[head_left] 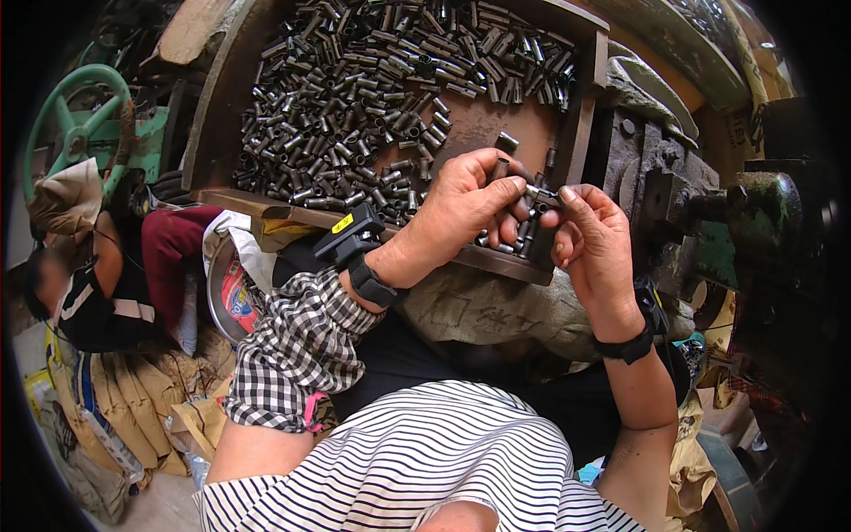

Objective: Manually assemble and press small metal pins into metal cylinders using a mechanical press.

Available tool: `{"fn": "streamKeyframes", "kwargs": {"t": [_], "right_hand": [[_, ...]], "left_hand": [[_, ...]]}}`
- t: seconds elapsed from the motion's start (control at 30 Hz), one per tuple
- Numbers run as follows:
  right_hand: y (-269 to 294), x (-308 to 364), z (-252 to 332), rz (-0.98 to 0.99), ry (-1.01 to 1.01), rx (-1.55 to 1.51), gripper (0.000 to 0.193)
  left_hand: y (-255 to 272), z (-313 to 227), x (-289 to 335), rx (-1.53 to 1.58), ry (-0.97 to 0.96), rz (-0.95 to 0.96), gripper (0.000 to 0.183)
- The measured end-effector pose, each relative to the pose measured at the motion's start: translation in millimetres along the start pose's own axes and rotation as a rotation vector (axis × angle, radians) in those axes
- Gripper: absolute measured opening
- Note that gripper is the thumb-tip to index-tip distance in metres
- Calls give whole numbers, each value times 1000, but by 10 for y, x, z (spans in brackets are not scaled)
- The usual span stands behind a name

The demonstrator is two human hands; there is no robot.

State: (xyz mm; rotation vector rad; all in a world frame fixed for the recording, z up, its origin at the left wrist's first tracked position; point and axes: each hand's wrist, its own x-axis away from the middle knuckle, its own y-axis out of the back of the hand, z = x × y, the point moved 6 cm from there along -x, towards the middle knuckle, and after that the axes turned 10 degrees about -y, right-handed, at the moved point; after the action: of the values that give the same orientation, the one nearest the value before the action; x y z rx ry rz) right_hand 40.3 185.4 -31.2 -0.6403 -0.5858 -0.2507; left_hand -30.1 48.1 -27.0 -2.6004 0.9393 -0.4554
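Over the front right corner of a wooden tray [502, 262], both my hands meet at a small metal sleeve [542, 195]. My left hand [465, 202] is closed, with its thumb and fingers on one end of the sleeve. Another short tube [501, 168] stands up between its fingers. On the other end, the thumb and forefinger of my right hand [592, 232] pinch the sleeve, its other fingers curled. Many dark metal sleeves [341, 133] lie heaped in the tray, and a loose one [507, 140] rests just beyond my left hand. The left fingers partly hide the pieces beneath.
A dark, greasy machine [660, 191] stands close on the right. To the left are a metal basin [220, 288], stacked brown sacks [133, 403], a green handwheel [84, 129] and another person [97, 293]. A pale sack [492, 310] hangs under the tray's front edge.
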Motion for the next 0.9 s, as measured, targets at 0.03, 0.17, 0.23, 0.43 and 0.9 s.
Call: {"fn": "streamKeyframes", "kwargs": {"t": [0.03, 0.17, 0.23, 0.43, 0.9], "right_hand": [[-5, 0, -9, 13, -12, -23, 13], [1, -4, -23, 19, -21, -48, 13], [5, 6, -8, 13, -16, -43, 14], [-10, 50, 56, -67, 120, 86, 14], [-40, 118, 26, -36, 20, -2, 12]], "left_hand": [[-4, 20, 1, 69, 5, -4, 17], [-23, 8, -1, 84, -28, -14, 17], [-36, -18, -5, -9, -50, -15, 17], [-49, -11, 13, -18, -13, 12, 18], [-181, -154, 77, -267, -133, 38, 12]]}}
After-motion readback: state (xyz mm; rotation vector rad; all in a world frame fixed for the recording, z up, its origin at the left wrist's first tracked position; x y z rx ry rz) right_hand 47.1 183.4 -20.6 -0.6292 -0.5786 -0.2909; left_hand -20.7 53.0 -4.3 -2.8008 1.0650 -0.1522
